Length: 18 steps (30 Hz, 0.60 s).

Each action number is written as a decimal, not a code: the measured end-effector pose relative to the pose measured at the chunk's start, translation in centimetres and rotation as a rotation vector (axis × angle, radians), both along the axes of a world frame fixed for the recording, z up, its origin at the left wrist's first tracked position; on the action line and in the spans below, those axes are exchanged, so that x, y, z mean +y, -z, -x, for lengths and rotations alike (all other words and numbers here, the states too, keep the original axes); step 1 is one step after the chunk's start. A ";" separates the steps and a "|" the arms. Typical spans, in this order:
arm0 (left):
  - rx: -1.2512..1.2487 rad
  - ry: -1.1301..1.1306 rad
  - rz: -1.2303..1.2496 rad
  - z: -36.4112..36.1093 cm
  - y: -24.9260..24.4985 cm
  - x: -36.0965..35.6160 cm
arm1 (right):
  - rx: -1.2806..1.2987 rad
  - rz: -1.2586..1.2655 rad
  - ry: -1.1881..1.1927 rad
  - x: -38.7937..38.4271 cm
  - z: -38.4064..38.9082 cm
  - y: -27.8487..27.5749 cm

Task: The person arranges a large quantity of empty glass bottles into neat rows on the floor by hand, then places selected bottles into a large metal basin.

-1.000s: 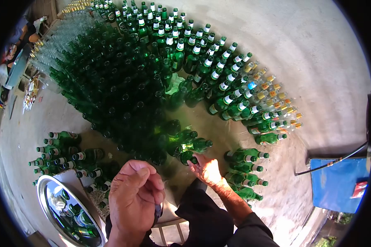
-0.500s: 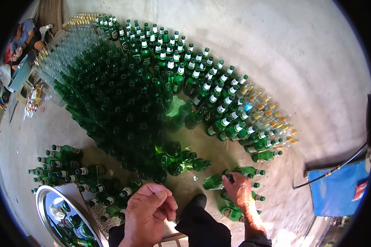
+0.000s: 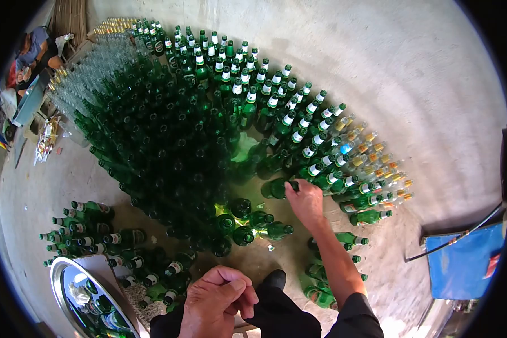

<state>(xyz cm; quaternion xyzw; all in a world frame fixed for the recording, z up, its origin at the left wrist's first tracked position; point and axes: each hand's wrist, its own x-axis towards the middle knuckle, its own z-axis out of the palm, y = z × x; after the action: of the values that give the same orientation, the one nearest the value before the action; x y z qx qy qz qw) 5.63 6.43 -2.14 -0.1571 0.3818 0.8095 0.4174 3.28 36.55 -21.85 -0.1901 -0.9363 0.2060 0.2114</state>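
My right hand (image 3: 305, 204) grips a green bottle (image 3: 274, 188) by its neck, near the open floor patch between the dark unlabelled bottles (image 3: 169, 129) and the white-necked green bottles (image 3: 290, 132). My left hand (image 3: 219, 298) is raised above my lap, fingers curled in with the thumb against them; whether something small is inside I cannot make out. A small cluster of green bottles (image 3: 243, 235) stands in front of my legs. Below my right forearm is another group of green bottles (image 3: 320, 294).
At lower left a round metal basin (image 3: 55, 281) holds green bottles and something whitish, beside labelled bottles (image 3: 93, 225). Clear bottles (image 3: 90, 73) stand at upper left, near a seated person (image 3: 34, 50). A blue board (image 3: 462, 262) with a black rod is at right.
My right hand has moved forward and slightly left, carrying the green bottle from the group at lower right towards the standing rows. My left hand has shifted slightly right and down, still curled.
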 end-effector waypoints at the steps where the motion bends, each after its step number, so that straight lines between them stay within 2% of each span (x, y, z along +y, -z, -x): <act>1: 0.002 0.009 0.013 0.0 0.0 0.1 | -0.001 0.005 0.000 -0.2 1.1 1.1; 5: -0.007 0.041 0.057 0.0 -0.3 0.5 | -0.080 0.068 0.032 -1.0 4.6 4.4; 10: -0.056 0.048 0.022 -0.3 -0.1 0.7 | -0.149 0.059 0.028 -1.5 6.0 5.4; 16: -0.046 0.104 0.040 -1.0 -0.1 1.1 | -0.189 0.251 0.070 -1.2 6.4 3.9; 18: -0.044 0.130 0.052 -1.3 0.0 1.2 | -0.253 0.387 0.061 -1.1 6.3 3.4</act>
<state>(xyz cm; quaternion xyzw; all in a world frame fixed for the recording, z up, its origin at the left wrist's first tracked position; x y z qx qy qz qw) 6.97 7.65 -2.13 -0.1606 0.4029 0.7668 0.4731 -3.00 35.46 -25.28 -0.2796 -0.8923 0.3496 0.0581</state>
